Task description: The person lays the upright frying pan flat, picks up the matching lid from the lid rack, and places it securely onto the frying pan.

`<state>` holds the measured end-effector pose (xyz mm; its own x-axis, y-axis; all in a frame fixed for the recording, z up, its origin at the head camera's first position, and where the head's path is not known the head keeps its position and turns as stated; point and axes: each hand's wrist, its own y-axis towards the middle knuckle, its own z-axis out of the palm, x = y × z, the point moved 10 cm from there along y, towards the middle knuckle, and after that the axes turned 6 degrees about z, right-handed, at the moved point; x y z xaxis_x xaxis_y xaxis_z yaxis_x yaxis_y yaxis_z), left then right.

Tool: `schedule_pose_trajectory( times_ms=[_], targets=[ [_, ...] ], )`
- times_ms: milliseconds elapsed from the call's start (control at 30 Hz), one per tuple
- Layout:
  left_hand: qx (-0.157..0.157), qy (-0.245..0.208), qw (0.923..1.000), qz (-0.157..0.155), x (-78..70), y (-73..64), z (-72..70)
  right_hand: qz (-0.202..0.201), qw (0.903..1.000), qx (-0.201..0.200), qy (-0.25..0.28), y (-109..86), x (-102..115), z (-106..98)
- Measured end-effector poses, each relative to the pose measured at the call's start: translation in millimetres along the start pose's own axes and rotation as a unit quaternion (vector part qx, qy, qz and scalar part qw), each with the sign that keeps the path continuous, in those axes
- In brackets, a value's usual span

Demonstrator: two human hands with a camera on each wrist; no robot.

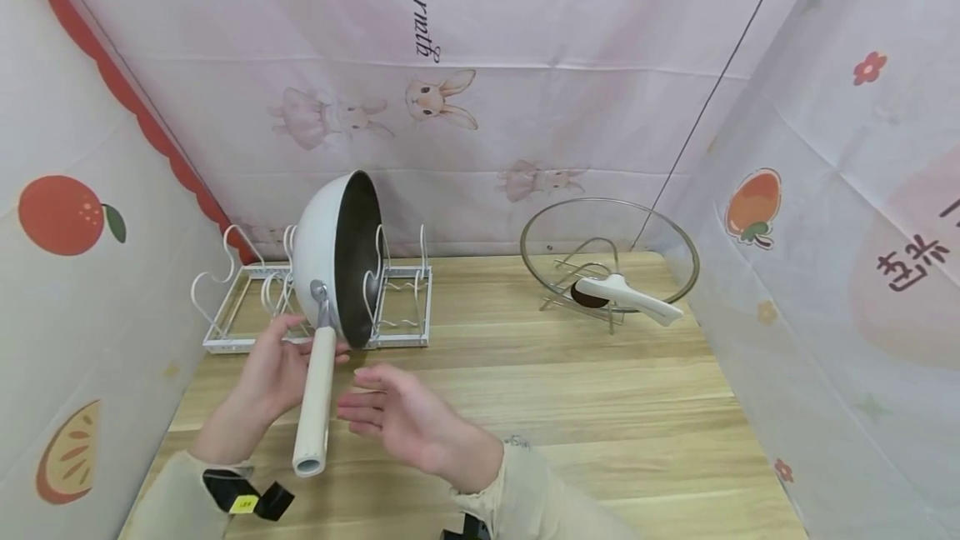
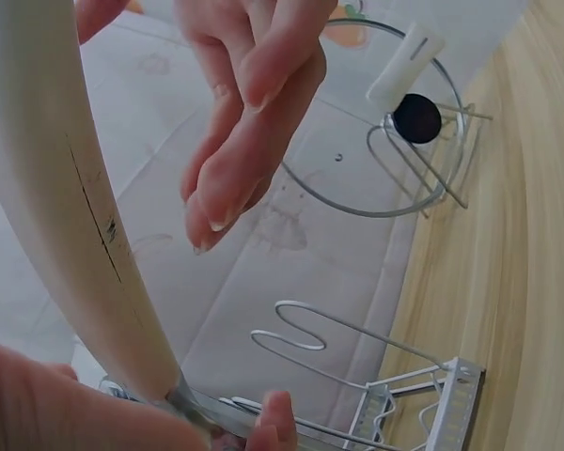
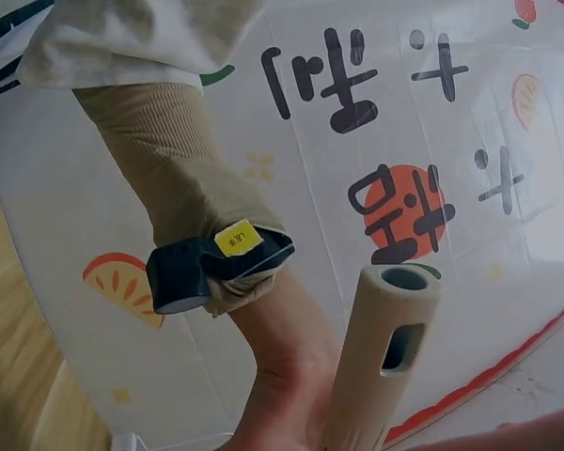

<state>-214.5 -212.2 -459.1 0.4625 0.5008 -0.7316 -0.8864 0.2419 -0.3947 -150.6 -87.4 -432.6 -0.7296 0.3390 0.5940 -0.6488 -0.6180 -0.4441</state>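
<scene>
A white wok with a dark inside (image 1: pixel 318 240) stands on edge among the wires of a white rack (image 1: pixel 416 340), its pale handle (image 1: pixel 315 407) pointing toward me. My left hand (image 1: pixel 273 369) is under and behind the handle near the wok's base, thumb on the left side and straight fingertips showing past the handle on the right. In the left wrist view a fingertip (image 2: pixel 274 423) shows beside the handle's metal neck. To the right of the handle, my right hand (image 1: pixel 416 419) is held palm-inward with relaxed fingers, holding nothing.
A glass lid (image 1: pixel 693 261) with a white handle (image 1: pixel 630 298) leans upright in a small wire stand (image 1: pixel 611 319) at the back right. Printed cloth walls (image 1: pixel 480 148) close in the wooden table (image 1: pixel 540 382) at the back and sides.
</scene>
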Motion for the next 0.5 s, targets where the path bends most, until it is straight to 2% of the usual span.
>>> schedule_pose_trajectory(
  times_ms=[133,233,400,500],
  targets=[
    [0.019,-0.003,0.9997,-0.018,0.6,-0.4,1.8,0.018,0.9998,0.007,0.001,5.8,-8.3,7.6],
    [0.056,-0.025,0.9976,-0.031,1.7,-0.4,7.2,0.029,0.9992,0.027,-0.002,10.9,-13.5,16.3],
    [0.122,-0.059,0.9898,-0.043,3.8,0.6,19.0,0.045,0.9977,0.051,-0.006,16.3,-19.6,29.7],
    [0.133,-0.064,0.9882,-0.043,4.6,2.2,21.7,0.051,0.9974,0.05,0.003,17.8,-22.8,34.4]
  ],
)
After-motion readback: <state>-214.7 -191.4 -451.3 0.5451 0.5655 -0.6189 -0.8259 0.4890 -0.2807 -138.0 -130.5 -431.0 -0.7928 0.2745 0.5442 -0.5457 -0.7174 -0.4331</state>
